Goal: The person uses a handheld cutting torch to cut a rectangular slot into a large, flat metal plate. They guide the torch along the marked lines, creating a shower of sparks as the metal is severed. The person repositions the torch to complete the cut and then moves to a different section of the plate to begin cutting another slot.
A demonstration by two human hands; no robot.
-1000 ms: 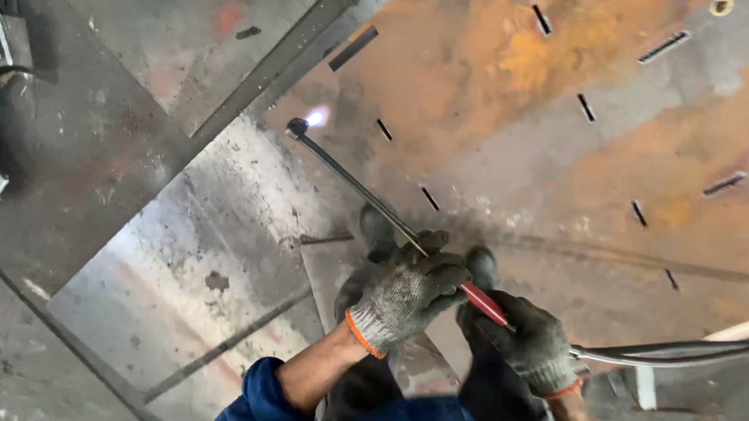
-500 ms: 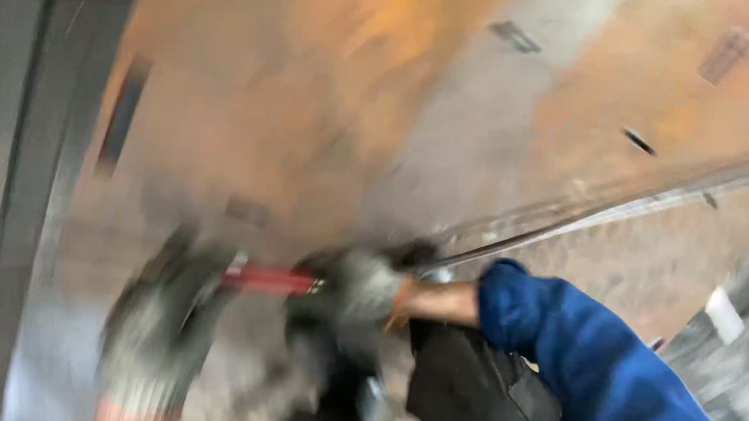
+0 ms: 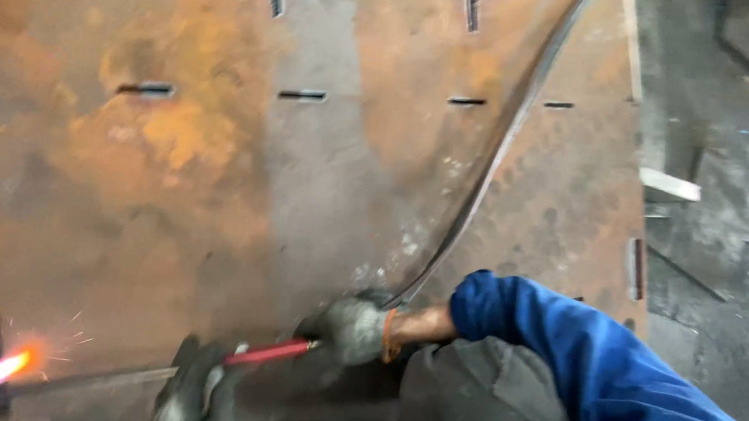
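- Your right hand, in a grey work glove with an orange cuff, is closed around the rear end of the cutting torch, at about 6 o'clock in the view.
- Your left hand, in a dark grey glove, sits at about 7 o'clock, curled around the torch's tube just ahead of the red grip; blur hides the exact finger positions.
- The torch's red handle section lies between your two hands; its thin dark tube runs toward 8 o'clock, low over the plate.
- Flame, blue-white to orange with a few sparks, burns at the torch tip near the lower left edge.
- Rusty steel plate, orange-brown, with narrow cut slots in rows, fills most of the view.
- Hose, dark, curves from your right hand up toward 1 o'clock across the plate.
- Blue sleeve covers your right forearm at 5 o'clock.
- Grey floor lies at 3 o'clock, beyond the plate's edge.
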